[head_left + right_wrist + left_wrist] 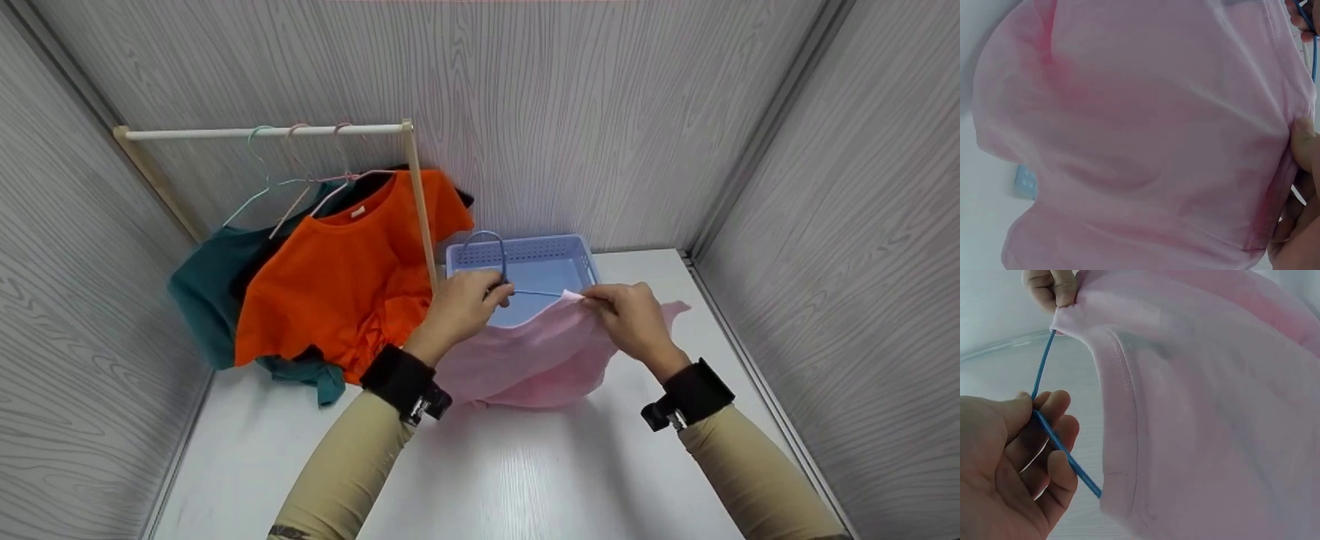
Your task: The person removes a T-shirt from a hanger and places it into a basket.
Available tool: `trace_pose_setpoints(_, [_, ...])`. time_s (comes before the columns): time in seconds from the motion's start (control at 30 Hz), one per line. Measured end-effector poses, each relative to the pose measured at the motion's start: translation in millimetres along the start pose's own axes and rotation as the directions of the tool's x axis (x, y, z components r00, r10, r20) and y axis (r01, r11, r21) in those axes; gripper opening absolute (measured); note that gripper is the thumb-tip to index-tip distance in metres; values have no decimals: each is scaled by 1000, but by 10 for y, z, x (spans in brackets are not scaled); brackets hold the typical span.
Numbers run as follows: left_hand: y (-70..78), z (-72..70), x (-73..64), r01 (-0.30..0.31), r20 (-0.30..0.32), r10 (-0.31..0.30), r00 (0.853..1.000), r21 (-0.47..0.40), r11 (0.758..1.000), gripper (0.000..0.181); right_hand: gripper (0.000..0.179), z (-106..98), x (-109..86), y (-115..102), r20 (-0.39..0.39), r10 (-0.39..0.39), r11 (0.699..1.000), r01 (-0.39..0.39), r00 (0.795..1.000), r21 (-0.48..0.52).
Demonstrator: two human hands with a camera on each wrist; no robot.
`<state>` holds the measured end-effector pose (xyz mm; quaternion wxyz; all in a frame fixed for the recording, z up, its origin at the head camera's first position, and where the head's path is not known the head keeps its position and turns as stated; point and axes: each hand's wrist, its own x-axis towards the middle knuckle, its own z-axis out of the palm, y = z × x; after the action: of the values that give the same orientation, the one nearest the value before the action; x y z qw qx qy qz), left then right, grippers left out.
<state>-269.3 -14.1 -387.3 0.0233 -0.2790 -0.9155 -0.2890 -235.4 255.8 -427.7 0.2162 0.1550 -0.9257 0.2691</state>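
My left hand (466, 301) pinches a blue clothes hanger (1044, 360) near the base of its hook, which arches up over the basket in the head view. A pink T-shirt (532, 360) hangs from the hanger, its neckline (1117, 422) spread between my hands. With thumb and fingers, my right hand (634, 319) grips the shirt's neck edge at the right shoulder. In the left wrist view both hanger arms run from my fingers into the neck opening. The arm ends are hidden under the cloth.
A rack (262, 133) at the left bears an orange T-shirt (337, 277), a teal shirt (206, 289) and a black garment on hangers. Behind the pink shirt sits a blue plastic basket (525, 251) against the back wall. White tabletop (480, 480) extends toward me.
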Motion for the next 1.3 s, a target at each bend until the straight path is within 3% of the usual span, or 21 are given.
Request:
trace_pose_setpoints(0.13, [-66,35,-49,13,24,-13,1000,-21,1000,21,18,11,-46,54,45,27,1000,-27,999,2])
trace_pose_setpoints(0.3, [-230,32,-146,13,1,-13,1000,-28,1000,18,19,-21,-135,256,2,66,993,-66,998,-101])
trace_pose_setpoints(0.57, [-441,-15,-261,11,-1,-11,1000,-94,995,15,17,-32,-324,567,74,29,991,-18,997,-135])
trace_pose_setpoints(0.8, [-476,-37,-264,-3,22,7,1000,-163,987,16,15,5,-428,668,87,36,990,-23,996,-142])
trace_pose_setpoints(0.97, [-478,-46,-266,1,-20,-5,1000,-199,980,18,14,83,-470,645,123,49,989,-32,991,-141])
trace_pose_setpoints(1.17, [-418,-21,-253,19,67,-7,998,-178,984,19,15,209,-494,566,136,50,997,-41,989,-72])
trace_pose_setpoints(1.3, [-364,2,-229,60,111,-38,993,-211,976,19,15,312,-500,461,178,49,999,-52,983,14])
